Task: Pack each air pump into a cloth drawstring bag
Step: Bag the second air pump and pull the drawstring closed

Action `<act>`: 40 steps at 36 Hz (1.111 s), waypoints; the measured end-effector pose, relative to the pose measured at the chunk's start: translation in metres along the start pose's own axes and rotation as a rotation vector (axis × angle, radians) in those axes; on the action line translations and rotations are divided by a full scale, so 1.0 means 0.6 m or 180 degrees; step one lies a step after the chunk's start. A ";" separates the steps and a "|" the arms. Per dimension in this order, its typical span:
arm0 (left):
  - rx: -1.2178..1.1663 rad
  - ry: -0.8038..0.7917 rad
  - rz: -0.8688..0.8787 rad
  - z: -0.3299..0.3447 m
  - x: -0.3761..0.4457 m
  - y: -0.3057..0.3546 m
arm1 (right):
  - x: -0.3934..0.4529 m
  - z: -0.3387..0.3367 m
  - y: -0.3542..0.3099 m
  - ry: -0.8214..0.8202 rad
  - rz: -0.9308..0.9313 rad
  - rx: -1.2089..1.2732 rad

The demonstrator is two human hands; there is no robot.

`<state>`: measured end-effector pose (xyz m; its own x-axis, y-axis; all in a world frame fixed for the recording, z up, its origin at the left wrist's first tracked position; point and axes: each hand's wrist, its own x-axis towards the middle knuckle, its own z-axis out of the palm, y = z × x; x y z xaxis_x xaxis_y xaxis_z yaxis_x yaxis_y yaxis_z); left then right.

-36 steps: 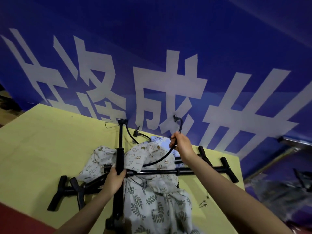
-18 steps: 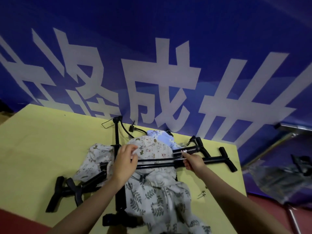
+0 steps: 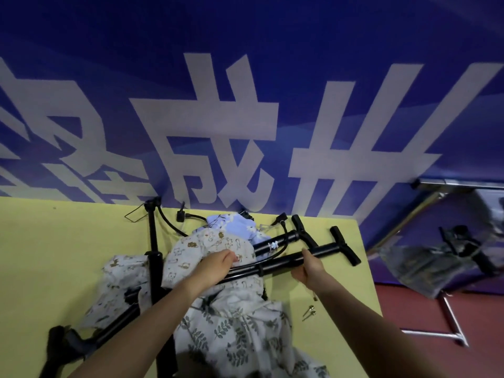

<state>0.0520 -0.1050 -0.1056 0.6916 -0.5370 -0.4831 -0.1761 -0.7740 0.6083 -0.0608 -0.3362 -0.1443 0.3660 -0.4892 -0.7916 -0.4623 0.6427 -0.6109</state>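
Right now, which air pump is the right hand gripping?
The right hand grips the nearest crosswise air pump, T-handle pointing right; the logo-printed pump behind lies untouched.

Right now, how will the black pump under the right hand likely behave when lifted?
The black pump is probably stiff: its tube runs straight. Its thin hose bows loosely, so it may dangle and snag the cloth bags. The right hand holds it off-centre, so the long end may dip.

pumps [image 3: 289, 261] across bags [image 3: 218, 249] (on table [image 3: 54, 255])
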 end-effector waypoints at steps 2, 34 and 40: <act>-0.0249 -0.0088 -0.0195 -0.003 0.008 0.003 | 0.000 0.000 0.000 -0.0174 0.0174 0.0356; -0.1878 -0.0558 0.0664 -0.061 -0.103 0.204 | -0.221 -0.035 -0.183 -0.1471 -0.1869 0.1418; -0.2144 -0.0541 0.0713 -0.050 -0.136 0.196 | -0.257 -0.070 -0.241 -0.1551 -0.2096 0.1599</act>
<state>-0.0045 -0.1418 0.0240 0.5615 -0.7454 -0.3593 0.2064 -0.2943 0.9332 -0.0844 -0.3783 0.0656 0.7765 -0.6163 -0.1312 0.3145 0.5596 -0.7668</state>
